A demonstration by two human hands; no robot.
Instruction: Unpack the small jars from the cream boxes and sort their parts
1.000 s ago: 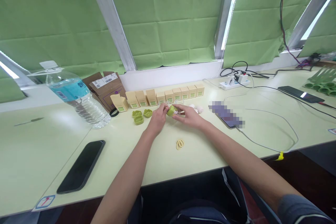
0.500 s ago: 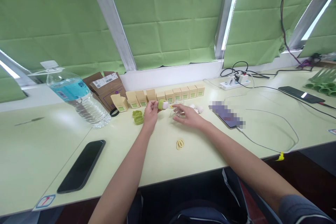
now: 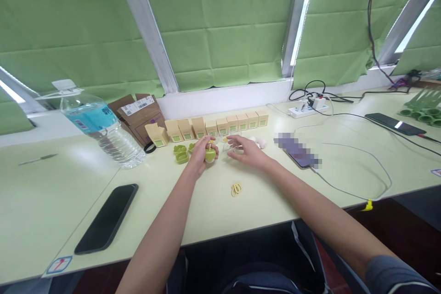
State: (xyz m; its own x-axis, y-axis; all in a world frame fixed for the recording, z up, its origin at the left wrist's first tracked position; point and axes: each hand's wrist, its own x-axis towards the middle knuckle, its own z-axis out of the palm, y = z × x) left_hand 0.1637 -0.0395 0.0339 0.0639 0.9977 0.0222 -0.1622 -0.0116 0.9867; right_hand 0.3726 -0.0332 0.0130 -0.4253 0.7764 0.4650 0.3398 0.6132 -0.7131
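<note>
My left hand (image 3: 200, 157) is closed around a small green piece with a pale underside (image 3: 210, 155), held just above the table. A tiny yellow bit shows by its fingertips. To the right, my right hand (image 3: 247, 151) has its fingers curved and apart, beside some clear plastic pieces (image 3: 226, 146); whether it touches them is hard to tell. Another yellow bit (image 3: 225, 139) lies at those clear pieces. Several green molded cups (image 3: 182, 157) sit left of my left hand. White and pinkish rounded pieces (image 3: 262, 143) lie behind my right hand.
Yellow bands (image 3: 236, 189) lie in front of my hands. Small cream boxes (image 3: 232, 123) form a row behind. On the left are a water bottle (image 3: 110, 133), a cardboard box (image 3: 143, 119) and a black phone (image 3: 106, 218). A charging phone (image 3: 299, 152) and power strip (image 3: 308, 108) stand right.
My left hand has drawn the green piece slightly toward me and turned it, so its green side faces up. It has moved away from my right hand's fingertips. My right hand stays nearly still.
</note>
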